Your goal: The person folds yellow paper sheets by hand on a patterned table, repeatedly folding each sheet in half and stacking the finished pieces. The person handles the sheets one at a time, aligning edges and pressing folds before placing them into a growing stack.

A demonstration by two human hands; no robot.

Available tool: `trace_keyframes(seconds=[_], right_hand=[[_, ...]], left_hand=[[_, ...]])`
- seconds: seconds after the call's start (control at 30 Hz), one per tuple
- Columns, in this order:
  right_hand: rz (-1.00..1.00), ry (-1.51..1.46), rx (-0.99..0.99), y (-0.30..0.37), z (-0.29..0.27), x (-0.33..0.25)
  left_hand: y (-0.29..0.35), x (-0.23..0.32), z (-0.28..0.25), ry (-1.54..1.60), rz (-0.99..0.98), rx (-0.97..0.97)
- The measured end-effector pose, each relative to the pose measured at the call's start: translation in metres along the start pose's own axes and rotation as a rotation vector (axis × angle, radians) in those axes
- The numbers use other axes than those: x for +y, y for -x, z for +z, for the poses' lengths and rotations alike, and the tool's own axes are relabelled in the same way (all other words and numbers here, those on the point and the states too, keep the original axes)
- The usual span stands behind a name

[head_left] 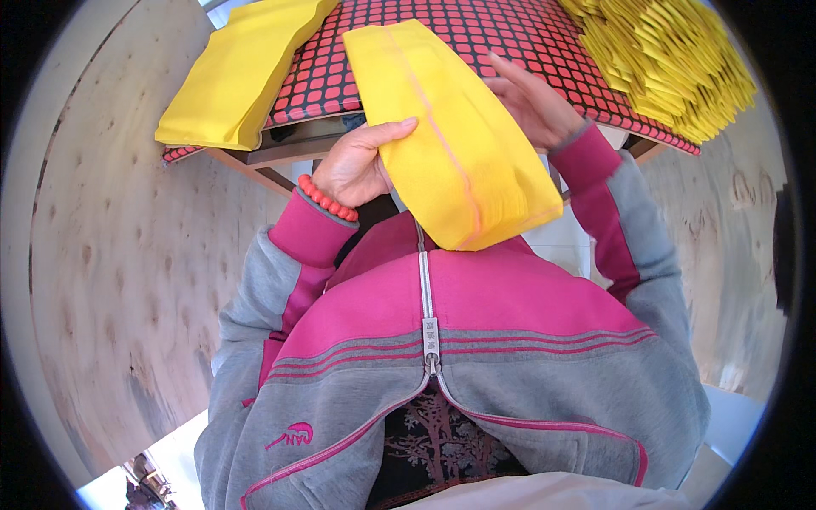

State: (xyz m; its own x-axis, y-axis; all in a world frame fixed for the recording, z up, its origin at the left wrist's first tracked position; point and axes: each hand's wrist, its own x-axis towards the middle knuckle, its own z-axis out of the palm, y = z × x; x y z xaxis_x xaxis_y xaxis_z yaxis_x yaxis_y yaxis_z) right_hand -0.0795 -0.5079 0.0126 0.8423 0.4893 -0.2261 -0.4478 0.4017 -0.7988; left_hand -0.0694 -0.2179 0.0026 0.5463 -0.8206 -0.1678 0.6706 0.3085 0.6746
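Observation:
A thick stack of yellow sheets (pixel 463 140), paper or thin cloth, hangs tilted over my lap at the table's near edge. A faint pinkish line runs lengthwise down its top face. My left hand (pixel 361 161), with a red bead bracelet at the wrist, grips the stack's left edge; the thumb lies on top and the other fingers are hidden beneath. Beside the stack's right edge is my right hand (pixel 537 106), slightly blurred, its fingers stretched out. Whether its fingertips touch the sheets cannot be made out.
A table with a red-and-black checked cover (pixel 450 17) stands in front of me. On its left lies another flat yellow stack (pixel 238 76), reaching the near edge. A large heap of folded yellow pieces (pixel 671 64) sits at the right. Pale wooden boards (pixel 127 255) flank me.

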Motion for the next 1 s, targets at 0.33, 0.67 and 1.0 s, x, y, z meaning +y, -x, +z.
trace_keyframes(seconds=[0.33,0.67,1.0], right_hand=[[-0.461,0.299,-0.22,-0.057,0.047,-0.13],[-0.937,0.617,-0.247,-0.063,0.078,-0.22],[-0.821,0.406,0.035,-0.111,0.012,-0.137]], left_hand=[[-0.024,0.092,0.045,-0.803,0.303,0.006],[-0.099,0.206,0.032,-1.131,0.67,-0.063],[-0.136,0.143,-0.06,-1.058,0.406,0.222]])
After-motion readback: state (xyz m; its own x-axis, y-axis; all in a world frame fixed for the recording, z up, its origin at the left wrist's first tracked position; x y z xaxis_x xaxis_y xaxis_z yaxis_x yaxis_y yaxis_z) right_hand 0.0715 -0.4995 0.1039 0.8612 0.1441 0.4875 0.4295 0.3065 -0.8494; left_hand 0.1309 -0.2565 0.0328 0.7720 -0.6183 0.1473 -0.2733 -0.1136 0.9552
